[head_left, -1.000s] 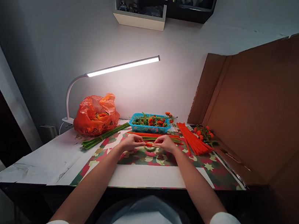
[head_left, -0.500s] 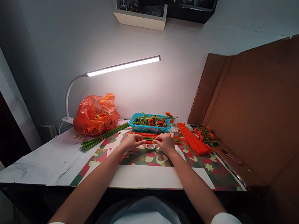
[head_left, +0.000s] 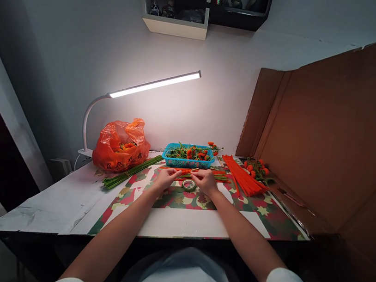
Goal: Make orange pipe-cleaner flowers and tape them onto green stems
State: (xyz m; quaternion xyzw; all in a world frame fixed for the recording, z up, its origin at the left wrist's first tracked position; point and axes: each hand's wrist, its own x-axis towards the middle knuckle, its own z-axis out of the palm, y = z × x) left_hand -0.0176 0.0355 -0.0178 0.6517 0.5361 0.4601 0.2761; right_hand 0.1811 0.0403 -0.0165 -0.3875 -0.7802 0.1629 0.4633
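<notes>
My left hand and my right hand face each other over the middle of the table, fingers pinched. Between their fingertips is a small orange piece, partly hidden by the fingers. A roll of green tape lies on the patterned sheet just below the hands. Behind the fingers, orange and green stems lie crosswise. Farther back, a blue basket holds orange flowers with green stems. To the right of it, a fan of orange strips rests on the sheet.
An orange plastic bag stands at the left, beside a bundle of green stems. A lit lamp arches over the back. More orange flowers lie by the cardboard wall at the right.
Both hands have moved slightly up and away from the tape roll, which now shows more fully. The orange piece between them has risen with the fingers.
</notes>
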